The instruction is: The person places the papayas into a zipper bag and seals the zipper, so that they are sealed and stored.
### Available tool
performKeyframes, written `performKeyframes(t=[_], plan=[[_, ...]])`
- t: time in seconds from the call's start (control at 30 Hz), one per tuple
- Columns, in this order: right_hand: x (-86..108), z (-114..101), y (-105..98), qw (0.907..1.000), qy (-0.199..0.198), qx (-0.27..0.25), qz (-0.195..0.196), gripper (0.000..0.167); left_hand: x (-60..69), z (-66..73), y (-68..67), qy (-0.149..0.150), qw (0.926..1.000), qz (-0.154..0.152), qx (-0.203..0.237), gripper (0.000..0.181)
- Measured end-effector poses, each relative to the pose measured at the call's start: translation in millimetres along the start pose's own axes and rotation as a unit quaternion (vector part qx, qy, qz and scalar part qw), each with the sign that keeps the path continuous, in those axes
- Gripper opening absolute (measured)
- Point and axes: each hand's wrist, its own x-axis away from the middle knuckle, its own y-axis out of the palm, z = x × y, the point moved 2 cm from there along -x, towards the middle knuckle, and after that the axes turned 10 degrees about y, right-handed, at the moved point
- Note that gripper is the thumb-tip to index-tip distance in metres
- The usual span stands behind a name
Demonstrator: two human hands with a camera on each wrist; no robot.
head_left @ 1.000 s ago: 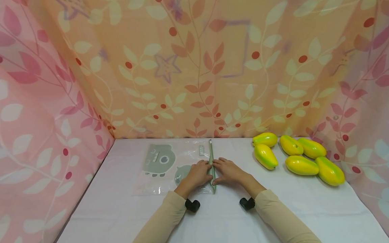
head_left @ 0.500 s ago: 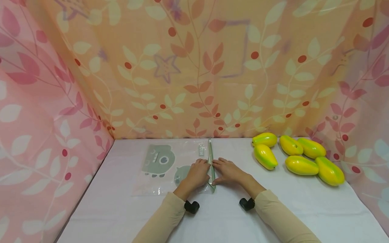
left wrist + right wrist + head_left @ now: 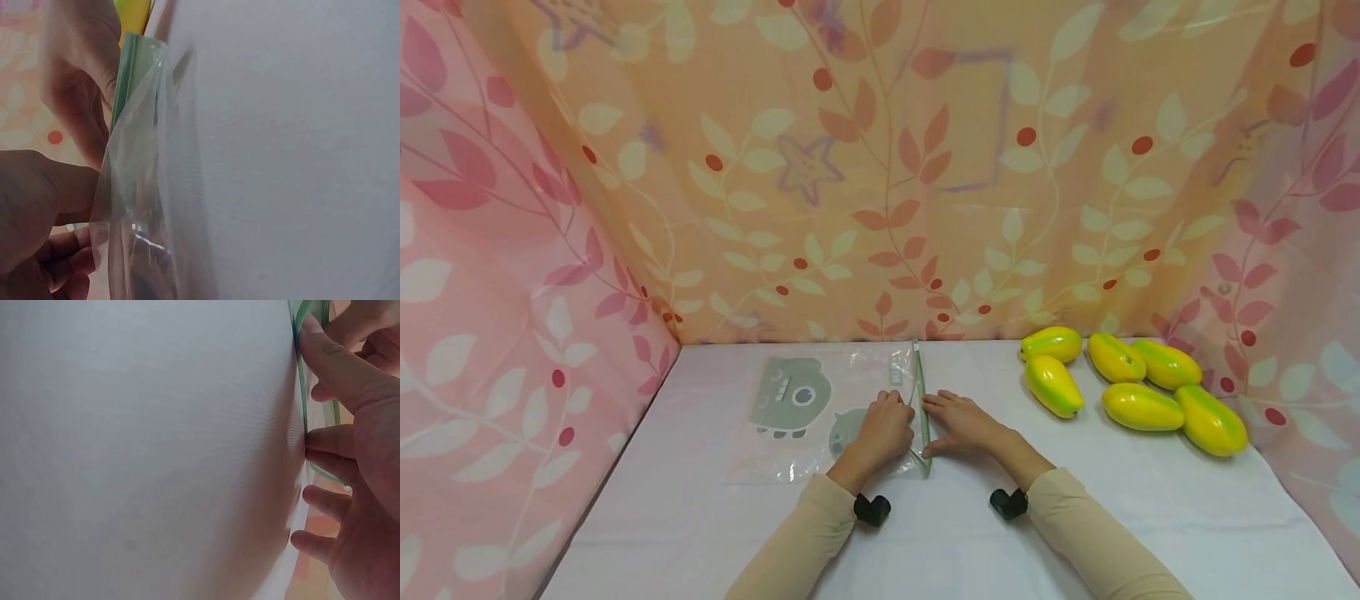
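Observation:
A clear zip bag (image 3: 797, 396) with grey-green cartoon monsters lies flat on the table, its green zip edge (image 3: 925, 429) at the right. My left hand (image 3: 882, 427) has curled fingers and pinches the upper layer near that edge, parting it from the lower one. The lifted film (image 3: 134, 187) shows in the left wrist view. My right hand (image 3: 966, 423) holds down the lower zip strip with nearly straight fingers; in the right wrist view its thumb (image 3: 331, 359) and fingertips touch the strip. The left fingertips are partly hidden in the head view.
Several yellow-green papayas (image 3: 1142, 407) lie in a loose group at the back right of the white-covered table (image 3: 955, 550). Patterned cloth (image 3: 865, 208) hangs behind the table and along both sides.
My left hand has drawn slightly left with the bag's upper layer, and the gap between the two zip strips has widened. My right hand has stayed at the edge.

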Motion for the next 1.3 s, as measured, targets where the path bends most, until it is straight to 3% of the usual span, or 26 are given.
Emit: performKeyframes(t=[0.33, 0.6, 0.83, 1.0, 1.13, 1.3], plan=[[-0.1, 0.1, 2.0, 0.9999, -0.008, 0.001, 0.006, 0.087, -1.0, 3.3, -3.4, -0.009, 0.9989, 0.022, 0.04, 0.026], [2.1, -3.3, -1.4, 1.0, -0.001, 0.002, 0.002, 0.087, -5.3, 0.0, -3.9, -0.037, 0.9914, 0.047, 0.117, 0.019], [2.7, -3.8, -3.2, 1.0, 0.003, -0.002, -0.004, 0.088, -3.9, -1.3, -4.2, -0.058, 0.9842, 0.024, 0.166, 0.014], [2.0, -2.7, -2.4, 1.0, -0.003, 0.008, 0.0, 0.088, -4.3, 0.4, -4.1, -0.053, 0.9884, -0.009, 0.142, 0.014], [1.8, -2.2, -2.6, 1.0, -0.004, 0.007, 0.0, 0.087, -4.1, 3.3, -4.0, -0.02, 0.9959, -0.024, 0.085, 0.014], [1.0, -1.4, -1.7, 1.0, -0.003, 0.005, 0.001, 0.088, -2.1, 7.3, -4.7, 0.001, 0.999, -0.039, 0.022, 0.015]])
